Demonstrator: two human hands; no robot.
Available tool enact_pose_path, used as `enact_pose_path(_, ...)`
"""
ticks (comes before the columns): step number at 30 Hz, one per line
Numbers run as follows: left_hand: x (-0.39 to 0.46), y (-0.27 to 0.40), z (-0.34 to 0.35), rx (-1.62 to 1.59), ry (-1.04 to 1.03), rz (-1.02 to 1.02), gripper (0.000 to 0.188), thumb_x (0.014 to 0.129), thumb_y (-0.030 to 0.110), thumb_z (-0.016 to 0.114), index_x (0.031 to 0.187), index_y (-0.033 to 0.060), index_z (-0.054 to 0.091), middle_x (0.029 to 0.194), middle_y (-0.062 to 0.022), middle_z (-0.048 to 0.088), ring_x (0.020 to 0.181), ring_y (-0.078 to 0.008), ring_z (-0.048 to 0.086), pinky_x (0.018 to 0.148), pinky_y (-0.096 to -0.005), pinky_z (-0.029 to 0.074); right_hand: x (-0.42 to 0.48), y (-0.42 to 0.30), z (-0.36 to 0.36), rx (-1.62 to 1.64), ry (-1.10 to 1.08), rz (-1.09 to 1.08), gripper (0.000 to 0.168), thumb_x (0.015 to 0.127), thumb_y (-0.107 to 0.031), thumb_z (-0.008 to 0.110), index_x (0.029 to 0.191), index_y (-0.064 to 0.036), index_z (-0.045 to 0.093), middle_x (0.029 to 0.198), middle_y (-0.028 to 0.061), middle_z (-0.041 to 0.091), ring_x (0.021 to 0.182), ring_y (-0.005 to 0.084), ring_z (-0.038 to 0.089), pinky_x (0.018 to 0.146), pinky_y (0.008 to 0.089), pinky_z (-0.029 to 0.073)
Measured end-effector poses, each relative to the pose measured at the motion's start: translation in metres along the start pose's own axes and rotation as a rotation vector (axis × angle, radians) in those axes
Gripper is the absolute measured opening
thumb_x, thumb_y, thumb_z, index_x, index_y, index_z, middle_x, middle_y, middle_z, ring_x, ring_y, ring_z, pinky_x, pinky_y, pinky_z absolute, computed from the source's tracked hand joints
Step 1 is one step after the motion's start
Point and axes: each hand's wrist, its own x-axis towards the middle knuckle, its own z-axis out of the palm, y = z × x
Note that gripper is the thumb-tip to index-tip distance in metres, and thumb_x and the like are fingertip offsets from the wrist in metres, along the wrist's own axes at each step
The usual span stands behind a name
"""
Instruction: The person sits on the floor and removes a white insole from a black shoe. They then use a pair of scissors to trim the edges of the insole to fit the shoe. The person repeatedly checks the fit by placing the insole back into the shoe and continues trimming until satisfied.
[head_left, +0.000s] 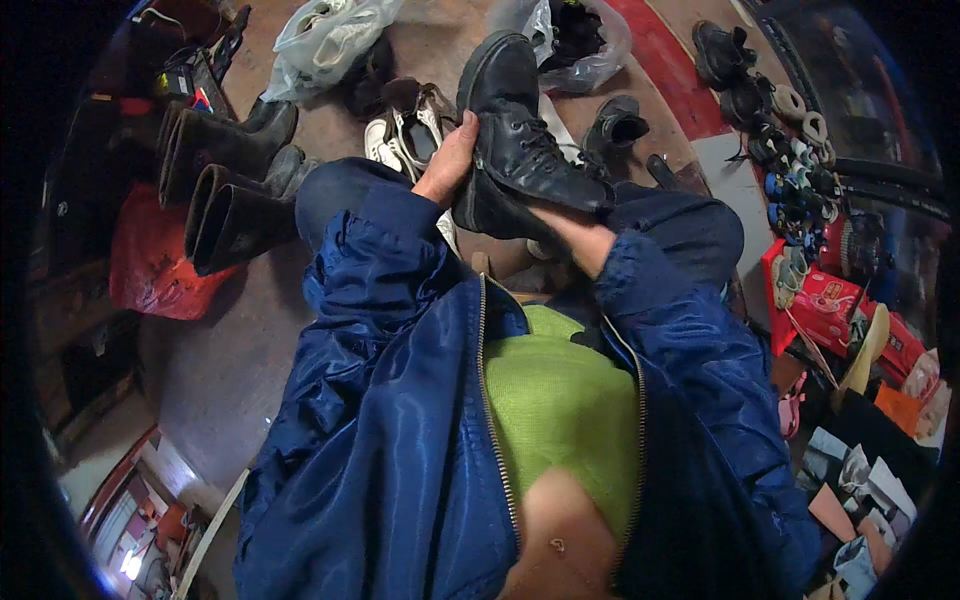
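Note:
A black leather lace-up ankle boot is held up over my lap, toe pointing away from me. My left hand grips its left side, the thumb lying along the edge near the sole. At the shaft end, my right hand goes in under the leather, so its fingers are hidden. Whether they are inside the shaft or beneath it I cannot tell. Below the laces a side of the shaft gapes open. Beyond the boot, a pair of white shoes rests on the floor.
Tall dark boots and a red bag stand at left. Clear plastic bags of shoes lie ahead. Rows of shoes, a red box and scattered scraps line the right. A dark shoe sits ahead right.

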Motion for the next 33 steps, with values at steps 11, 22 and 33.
enact_pose_path(11,-0.003,0.012,0.001,-0.06,0.098,0.089,0.074,0.084,0.061,0.032,0.115,-0.0042,0.047,0.111,-0.0103,0.055,0.099,-0.0176,0.052,0.088,-0.0289,0.038,-0.018,0.021,-0.013,-0.402,0.076,-0.308,0.036,0.076,-0.019,0.054,0.107,-0.001,0.052,0.106,0.0226,0.053,0.099,0.0373,0.05,0.088,0.0409,0.038)
enact_pose_path(22,-0.006,0.012,-0.002,-0.096,0.097,-0.021,0.076,0.082,0.063,0.033,0.119,-0.0019,0.045,0.114,-0.0104,0.053,0.101,-0.0193,0.052,0.09,-0.0296,0.039,-0.001,-0.023,-0.029,-0.072,-0.167,-0.151,0.033,0.083,-0.022,0.048,0.111,-0.004,0.051,0.11,0.0182,0.052,0.103,0.03,0.05,0.089,0.0378,0.038)
enact_pose_path(33,-0.004,0.004,-0.002,-0.064,0.116,-0.008,0.073,0.085,0.06,0.03,0.123,-0.0022,0.041,0.118,-0.0099,0.05,0.106,-0.0198,0.048,0.093,-0.03,0.035,0.034,0.008,0.016,-0.293,0.021,-0.252,0.034,0.085,-0.023,0.045,0.114,-0.005,0.049,0.112,0.0171,0.051,0.105,0.0279,0.049,0.09,0.0365,0.037)
